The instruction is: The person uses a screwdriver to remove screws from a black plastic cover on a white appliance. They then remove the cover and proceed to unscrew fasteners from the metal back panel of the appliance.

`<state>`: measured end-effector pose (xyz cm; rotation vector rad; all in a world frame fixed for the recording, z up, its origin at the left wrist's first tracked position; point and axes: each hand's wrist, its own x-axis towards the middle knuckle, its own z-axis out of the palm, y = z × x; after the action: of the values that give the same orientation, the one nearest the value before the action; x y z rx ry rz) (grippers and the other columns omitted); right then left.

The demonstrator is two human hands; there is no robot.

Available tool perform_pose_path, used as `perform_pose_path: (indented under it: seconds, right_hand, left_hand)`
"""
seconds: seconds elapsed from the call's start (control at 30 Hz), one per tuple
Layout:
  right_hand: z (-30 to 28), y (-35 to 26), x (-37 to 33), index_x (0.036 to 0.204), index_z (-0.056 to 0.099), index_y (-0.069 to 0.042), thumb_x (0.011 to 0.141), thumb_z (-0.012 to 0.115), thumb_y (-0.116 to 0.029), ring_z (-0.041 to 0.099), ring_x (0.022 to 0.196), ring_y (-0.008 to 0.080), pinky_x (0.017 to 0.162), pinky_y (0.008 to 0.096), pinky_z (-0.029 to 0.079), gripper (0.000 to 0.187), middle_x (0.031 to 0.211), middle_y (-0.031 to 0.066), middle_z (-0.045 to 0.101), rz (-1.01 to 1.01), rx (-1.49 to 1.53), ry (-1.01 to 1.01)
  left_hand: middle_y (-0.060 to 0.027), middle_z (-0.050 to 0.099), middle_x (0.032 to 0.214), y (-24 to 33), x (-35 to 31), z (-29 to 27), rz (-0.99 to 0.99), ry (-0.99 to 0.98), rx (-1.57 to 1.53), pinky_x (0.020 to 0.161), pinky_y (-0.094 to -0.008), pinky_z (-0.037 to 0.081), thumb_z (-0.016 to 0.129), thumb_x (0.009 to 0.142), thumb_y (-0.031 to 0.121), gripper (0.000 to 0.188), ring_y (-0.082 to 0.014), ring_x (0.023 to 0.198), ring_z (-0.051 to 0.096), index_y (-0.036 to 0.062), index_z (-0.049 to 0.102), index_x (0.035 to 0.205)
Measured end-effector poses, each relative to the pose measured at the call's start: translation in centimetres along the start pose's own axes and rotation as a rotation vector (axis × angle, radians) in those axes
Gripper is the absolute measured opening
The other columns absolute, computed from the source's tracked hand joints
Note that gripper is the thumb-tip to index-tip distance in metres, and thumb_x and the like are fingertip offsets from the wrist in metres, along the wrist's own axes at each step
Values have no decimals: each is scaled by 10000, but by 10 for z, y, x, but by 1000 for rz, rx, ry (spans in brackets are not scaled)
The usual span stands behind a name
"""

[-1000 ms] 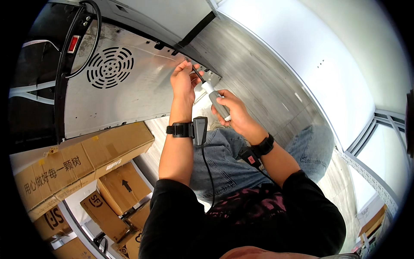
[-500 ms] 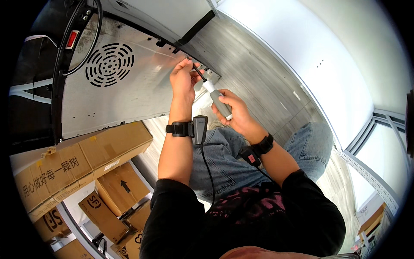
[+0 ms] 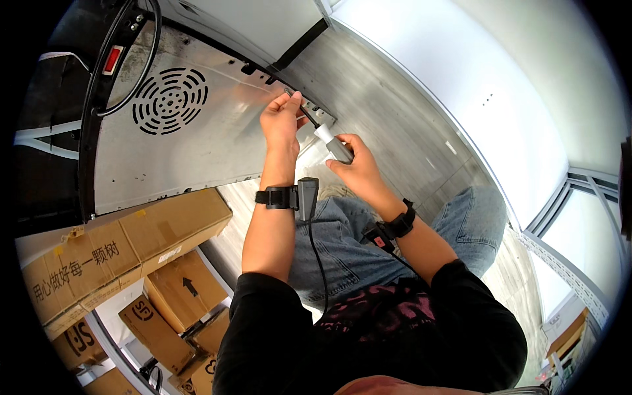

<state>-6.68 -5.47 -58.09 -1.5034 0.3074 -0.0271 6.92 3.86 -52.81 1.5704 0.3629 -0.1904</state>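
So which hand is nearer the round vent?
Left: the left hand is right of the vent; the right hand, on the screwdriver handle, is farther right and lower.

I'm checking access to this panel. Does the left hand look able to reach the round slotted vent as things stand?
Probably yes: nothing visible stands between the left hand and the round slotted vent on the metal panel, though that hand is at the screwdriver shaft.

Grey wood-grain floor (image 3: pixel 388 112) beside a brightly lit white panel (image 3: pixel 461 72), perforated metal frame (image 3: pixel 567 275) at right.
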Motion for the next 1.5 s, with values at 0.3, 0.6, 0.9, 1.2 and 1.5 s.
perform_pose_path:
  seconds: [0.3,0.6,0.9,1.2,1.5]
  right_hand:
    - [-23,-12,7,1209,476,-43,837,614,-202,573,853,166,639,350,536,428,1018,84,561,506,641,-348]
    - [-6,13,11,1183,490,-32,802,675,-227,587,795,196,614,338,517,466,1021,98,557,132,-42,-177]
    - [-29,-7,14,1195,473,-31,843,625,-225,596,788,163,574,298,521,430,974,75,574,498,612,-379]
    - [-13,9,11,1207,470,-33,850,630,-239,590,786,134,531,265,508,442,951,58,573,153,33,-227]
    - [-30,-4,12,1210,465,-44,819,671,-243,596,807,137,523,267,493,485,958,75,576,497,647,-390]
  left_hand:
    - [-94,660,816,-5,1,3,29,19,-66,530,-247,492,601,863,41,118,-127,614,603,-17,559,957]
    - [-54,659,789,-5,1,4,59,30,59,537,-247,477,650,851,110,118,-124,612,597,24,597,913]
    - [-76,659,801,-4,4,1,15,4,-13,549,-259,501,620,870,99,112,-137,603,602,16,581,934]
    - [-80,655,799,-4,1,6,52,22,62,540,-256,500,642,850,80,140,-137,605,607,1,565,937]
    - [-110,655,818,0,2,3,-2,-12,-52,534,-266,506,638,846,59,179,-150,595,609,-27,538,967]
